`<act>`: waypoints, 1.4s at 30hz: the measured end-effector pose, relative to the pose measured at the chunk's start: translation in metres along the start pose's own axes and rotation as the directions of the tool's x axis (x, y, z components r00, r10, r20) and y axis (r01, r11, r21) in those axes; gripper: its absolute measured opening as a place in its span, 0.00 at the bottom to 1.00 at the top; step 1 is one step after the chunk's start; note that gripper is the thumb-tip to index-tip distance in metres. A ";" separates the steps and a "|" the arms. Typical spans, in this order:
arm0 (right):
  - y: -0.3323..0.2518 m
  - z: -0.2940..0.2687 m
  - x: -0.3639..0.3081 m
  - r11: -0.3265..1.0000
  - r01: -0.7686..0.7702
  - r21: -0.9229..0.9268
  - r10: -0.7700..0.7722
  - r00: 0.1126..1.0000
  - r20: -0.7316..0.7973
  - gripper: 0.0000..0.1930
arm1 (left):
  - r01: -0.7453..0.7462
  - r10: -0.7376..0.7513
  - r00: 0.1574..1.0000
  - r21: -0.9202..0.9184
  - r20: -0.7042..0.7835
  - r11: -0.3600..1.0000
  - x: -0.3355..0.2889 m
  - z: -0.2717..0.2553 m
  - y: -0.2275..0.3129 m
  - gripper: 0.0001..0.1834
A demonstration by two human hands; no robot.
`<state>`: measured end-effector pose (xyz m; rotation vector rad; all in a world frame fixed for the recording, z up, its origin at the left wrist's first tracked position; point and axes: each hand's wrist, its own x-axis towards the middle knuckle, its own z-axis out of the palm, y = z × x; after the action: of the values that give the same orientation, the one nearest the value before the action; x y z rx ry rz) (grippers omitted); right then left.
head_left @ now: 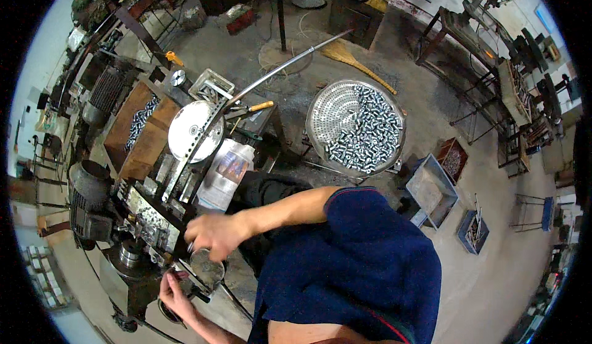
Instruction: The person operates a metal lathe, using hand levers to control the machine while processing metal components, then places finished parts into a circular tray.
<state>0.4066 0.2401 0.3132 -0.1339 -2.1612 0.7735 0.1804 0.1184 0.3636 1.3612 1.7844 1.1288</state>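
My right hand (216,234) reaches in from the right over the machine's front edge. Its fingers are curled and slightly smeared by motion, with a small shiny bit at the fingertips that I cannot make out. Lower down, my left hand (175,296) comes up beside the machine, thumb and fingers drawn together at its edge; what they hold is too small to name. A round metal container (208,269) with greyish contents sits just below my right hand. Left of both hands are a round metal chuck (129,254) and a machine plate (151,214) strewn with bits.
A perforated round tray (330,112) holds many short metal sleeves. A long metal bar (290,63) slants above a pale disc (196,131). Nearby lie a printed paper (225,174) and a wooden box (151,140) of parts. Blue bins (431,186) stand at right.
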 end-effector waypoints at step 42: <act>0.084 0.125 0.234 0.716 0.380 -0.586 0.133 0.750 0.648 0.10 | 0.709 -0.348 0.681 0.463 -0.644 0.532 -0.226 -0.158 -0.093 0.26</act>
<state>0.1473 0.3272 0.3623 -0.0882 -3.0215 -0.1959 0.0668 -0.1491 0.3452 0.7021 2.9504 0.4291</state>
